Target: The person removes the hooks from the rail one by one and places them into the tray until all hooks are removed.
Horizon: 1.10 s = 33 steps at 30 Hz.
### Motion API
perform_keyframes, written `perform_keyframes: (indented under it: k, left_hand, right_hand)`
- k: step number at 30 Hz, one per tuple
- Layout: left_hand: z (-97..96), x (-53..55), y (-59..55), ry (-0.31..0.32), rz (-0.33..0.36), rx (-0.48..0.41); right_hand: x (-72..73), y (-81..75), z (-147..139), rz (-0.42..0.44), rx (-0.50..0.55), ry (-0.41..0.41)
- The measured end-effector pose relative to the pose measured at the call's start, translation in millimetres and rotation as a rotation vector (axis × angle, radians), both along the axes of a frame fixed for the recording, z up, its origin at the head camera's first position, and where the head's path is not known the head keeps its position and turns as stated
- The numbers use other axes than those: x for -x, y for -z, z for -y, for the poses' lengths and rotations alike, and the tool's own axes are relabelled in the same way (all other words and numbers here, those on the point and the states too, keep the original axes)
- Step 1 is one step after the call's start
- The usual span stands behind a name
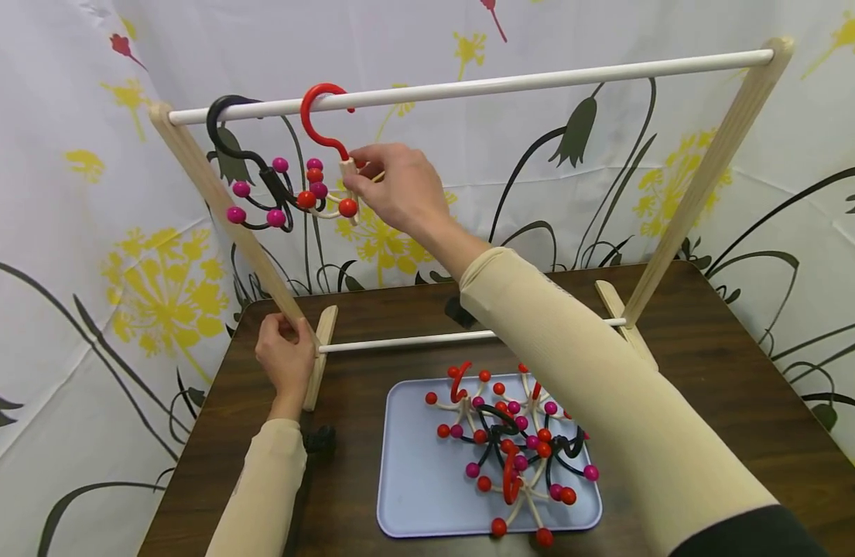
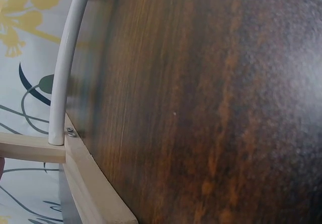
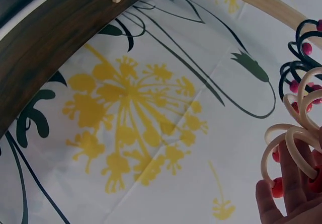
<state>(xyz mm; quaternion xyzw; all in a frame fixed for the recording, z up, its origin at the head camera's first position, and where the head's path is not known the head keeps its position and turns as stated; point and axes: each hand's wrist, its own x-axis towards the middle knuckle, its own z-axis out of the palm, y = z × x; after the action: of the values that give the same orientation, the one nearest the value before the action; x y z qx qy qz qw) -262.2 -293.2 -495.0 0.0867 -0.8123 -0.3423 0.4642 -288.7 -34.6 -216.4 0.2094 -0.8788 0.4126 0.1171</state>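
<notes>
My right hand (image 1: 399, 186) pinches the stem of a cream hanger (image 1: 348, 169) with a red hook. That hook loops over the white top bar (image 1: 538, 80) of a wooden rack, and the hanger's curved arms end in red balls. Just left of it hangs a black hanger (image 1: 267, 179) with magenta balls, close enough that their arms overlap in view. My left hand (image 1: 286, 360) grips the rack's left upright (image 1: 242, 232) near its foot. In the right wrist view my fingers (image 3: 292, 178) are among the cream arms. The left wrist view shows almost nothing of my left hand.
A pale blue tray (image 1: 416, 495) on the dark wooden table (image 1: 357, 480) carries several more hangers, black ones and cream ones, heaped together. Behind the rack hangs a floral curtain (image 1: 413, 46). A white lower bar (image 1: 406, 340) joins the rack's feet.
</notes>
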Motion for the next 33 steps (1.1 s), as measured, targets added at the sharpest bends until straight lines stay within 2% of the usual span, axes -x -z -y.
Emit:
perform_keyframes:
  k: [11,17,22,25,29,33]
  left_hand:
    - [0.4,3.3,1.0,0.010,-0.033,0.001]
    - [1.2,3.7,3.7,0.009,-0.034,0.001]
    - [1.7,3.6,3.7,0.009,-0.043,-0.002]
    - [1.6,3.4,3.2,0.006,-0.050,-0.001]
    - [0.8,3.2,3.1,0.011,-0.041,-0.002]
    - [0.3,3.1,3.7,0.012,-0.039,-0.002]
  right_hand:
    - [-3.8,-9.4,-27,-0.048,0.119,-0.021]
    - [-7.3,-6.1,-43,-0.093,0.201,-0.055]
    - [-13.7,7.1,-57,-0.078,0.202,-0.069]
    - [-17.8,19.3,-62,-0.058,0.154,-0.080]
    - [-24.7,37.7,-65,-0.032,0.099,-0.147]
    - [-34.9,58.4,-61,0.039,0.051,-0.261]
